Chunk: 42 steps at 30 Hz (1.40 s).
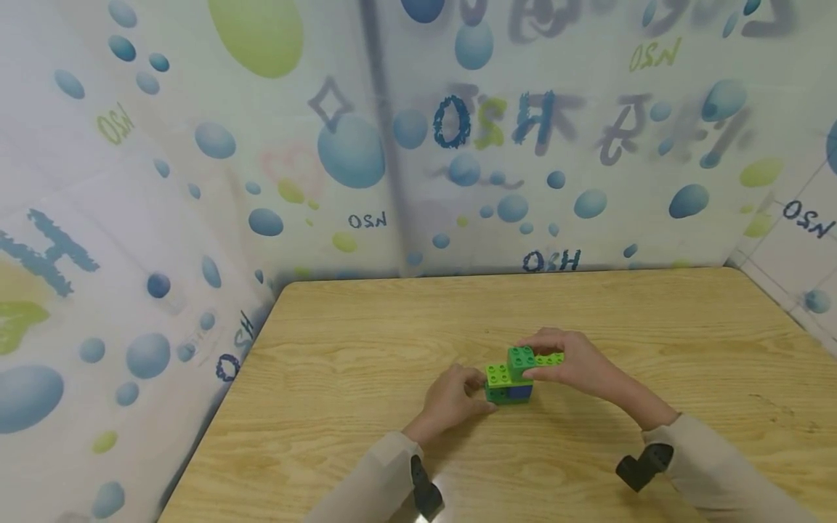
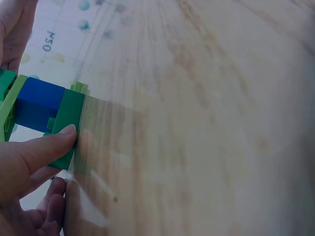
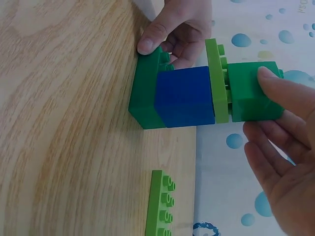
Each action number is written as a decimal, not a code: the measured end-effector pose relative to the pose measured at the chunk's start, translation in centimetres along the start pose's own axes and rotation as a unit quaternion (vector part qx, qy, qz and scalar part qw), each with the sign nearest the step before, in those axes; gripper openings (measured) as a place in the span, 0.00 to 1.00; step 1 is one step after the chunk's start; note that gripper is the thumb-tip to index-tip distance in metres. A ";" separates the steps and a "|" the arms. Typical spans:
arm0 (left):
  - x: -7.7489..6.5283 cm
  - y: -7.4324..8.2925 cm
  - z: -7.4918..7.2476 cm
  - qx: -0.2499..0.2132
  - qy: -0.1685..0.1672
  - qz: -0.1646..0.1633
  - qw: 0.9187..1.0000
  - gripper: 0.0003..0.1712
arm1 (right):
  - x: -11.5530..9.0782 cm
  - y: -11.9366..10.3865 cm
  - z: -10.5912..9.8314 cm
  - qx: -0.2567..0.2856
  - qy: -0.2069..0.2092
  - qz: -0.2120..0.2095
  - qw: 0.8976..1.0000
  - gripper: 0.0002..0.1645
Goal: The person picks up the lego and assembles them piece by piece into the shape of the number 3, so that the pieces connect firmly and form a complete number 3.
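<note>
A small stack of toy building bricks stands on the table. Its base is a long dark green brick, with a blue brick on it and a thin light green brick across the top. My left hand grips the dark green base at its left end, the thumb lying along its near side. From the right, my right hand pinches a square green brick between thumb and fingers over the light green one. Studs show between these two, so the green brick does not sit flush.
Another thin light green brick lies studs up on the wooden table, just right of the stack and partly behind my right hand in the head view. A patterned curtain hangs behind the table's far edge.
</note>
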<state>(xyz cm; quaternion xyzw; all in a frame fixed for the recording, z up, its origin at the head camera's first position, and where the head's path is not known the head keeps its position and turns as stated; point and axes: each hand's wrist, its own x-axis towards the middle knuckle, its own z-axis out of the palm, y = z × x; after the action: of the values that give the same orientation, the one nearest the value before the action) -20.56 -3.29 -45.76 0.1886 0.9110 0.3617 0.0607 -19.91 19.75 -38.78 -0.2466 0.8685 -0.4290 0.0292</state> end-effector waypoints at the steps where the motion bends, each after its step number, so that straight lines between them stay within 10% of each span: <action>1: 0.0 0.0 0.0 0.000 -0.001 -0.001 1.000 0.24 | 0.0 0.0 0.0 0.000 0.000 0.002 1.000 0.28; 42: 0.1 0.0 0.3 -0.002 0.006 -0.001 1.000 0.23 | 0.3 0.5 0.4 -0.022 -0.036 -0.004 0.999 0.29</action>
<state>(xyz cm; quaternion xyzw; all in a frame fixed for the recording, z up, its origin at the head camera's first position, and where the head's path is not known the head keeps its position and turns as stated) -20.56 -3.11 -46.00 0.1856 0.9108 0.3644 0.0564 -20.26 19.62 -39.37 -0.2659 0.8750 -0.4010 0.0537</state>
